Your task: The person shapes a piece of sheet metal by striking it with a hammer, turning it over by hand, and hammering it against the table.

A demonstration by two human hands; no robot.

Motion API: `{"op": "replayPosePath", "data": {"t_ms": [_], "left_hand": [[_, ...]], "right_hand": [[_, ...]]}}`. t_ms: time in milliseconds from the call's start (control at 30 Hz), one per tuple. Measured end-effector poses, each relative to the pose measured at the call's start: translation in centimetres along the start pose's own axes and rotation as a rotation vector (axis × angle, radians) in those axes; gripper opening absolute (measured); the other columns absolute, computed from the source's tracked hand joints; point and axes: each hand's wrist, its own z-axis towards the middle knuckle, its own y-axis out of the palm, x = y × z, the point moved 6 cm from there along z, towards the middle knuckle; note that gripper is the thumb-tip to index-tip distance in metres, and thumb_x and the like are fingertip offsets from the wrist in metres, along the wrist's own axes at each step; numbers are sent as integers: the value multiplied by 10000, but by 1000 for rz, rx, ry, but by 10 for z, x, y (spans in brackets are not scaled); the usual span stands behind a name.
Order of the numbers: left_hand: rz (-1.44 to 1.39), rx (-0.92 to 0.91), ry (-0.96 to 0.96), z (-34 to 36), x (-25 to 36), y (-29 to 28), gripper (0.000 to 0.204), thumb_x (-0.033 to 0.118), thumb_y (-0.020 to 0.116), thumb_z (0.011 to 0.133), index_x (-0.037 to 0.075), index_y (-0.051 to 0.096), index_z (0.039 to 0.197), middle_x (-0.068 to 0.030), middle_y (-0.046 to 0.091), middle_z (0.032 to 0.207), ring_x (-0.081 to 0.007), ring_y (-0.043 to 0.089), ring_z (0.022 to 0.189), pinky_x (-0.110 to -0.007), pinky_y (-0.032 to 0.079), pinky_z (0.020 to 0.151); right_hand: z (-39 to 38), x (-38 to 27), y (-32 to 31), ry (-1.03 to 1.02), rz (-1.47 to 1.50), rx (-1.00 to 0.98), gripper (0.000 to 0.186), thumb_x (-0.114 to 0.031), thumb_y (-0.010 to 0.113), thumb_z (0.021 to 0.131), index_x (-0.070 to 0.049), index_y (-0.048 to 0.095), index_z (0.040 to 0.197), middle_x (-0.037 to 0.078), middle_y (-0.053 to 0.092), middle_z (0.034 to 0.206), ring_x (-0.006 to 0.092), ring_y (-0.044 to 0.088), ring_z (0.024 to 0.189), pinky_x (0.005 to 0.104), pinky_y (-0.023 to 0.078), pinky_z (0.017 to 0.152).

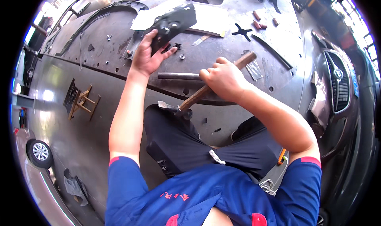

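My left hand is raised at the near edge of the metal table, fingers gripping a dark, bent plate-like part with holes in it, tilted above white sheets. My right hand is closed round the wooden handle of a hammer, whose metal head hangs low beside the table edge, over my left knee. A round steel bar lies on the table behind the handle, partly hidden by my right hand.
On the table are copper-coloured cylinders, a black cross-shaped piece, a long dark strip and a clear bag. A folding stool stands on the floor at left. Cars flank me, with a wheel lower left.
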Motion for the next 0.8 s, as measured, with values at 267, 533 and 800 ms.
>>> {"op": "replayPosePath", "data": {"t_ms": [267, 533, 800], "left_hand": [[36, -17, 1, -53, -40, 23, 277, 286, 664, 1064, 96, 719, 1258, -80, 771, 1211, -277, 719, 1123, -534, 497, 1125], [215, -51, -19, -76, -56, 21, 205, 180, 644, 1066, 68, 725, 1216, -69, 772, 1187, -215, 734, 1128, -425, 579, 1036], [193, -28, 20, -97, -49, 2, 262, 139, 641, 1056, 10, 700, 1276, -115, 773, 1219, -244, 751, 1133, -425, 574, 1066]], "right_hand": [[-104, 12, -35, 275, -8, 280, 183, -101, 670, 881, -59, 656, 1059, 148, 707, 1324, 303, 669, 1213, 473, 459, 1135], [-184, -2, 2, 603, 703, 440, 336, -31, 799, 777, -51, 569, 1022, 176, 696, 1195, 404, 679, 1158, 462, 562, 925], [-149, -23, 41, 623, 995, 482, 281, -26, 807, 852, 1, 586, 1023, 268, 716, 1141, 394, 678, 824, 422, 563, 854]]}}
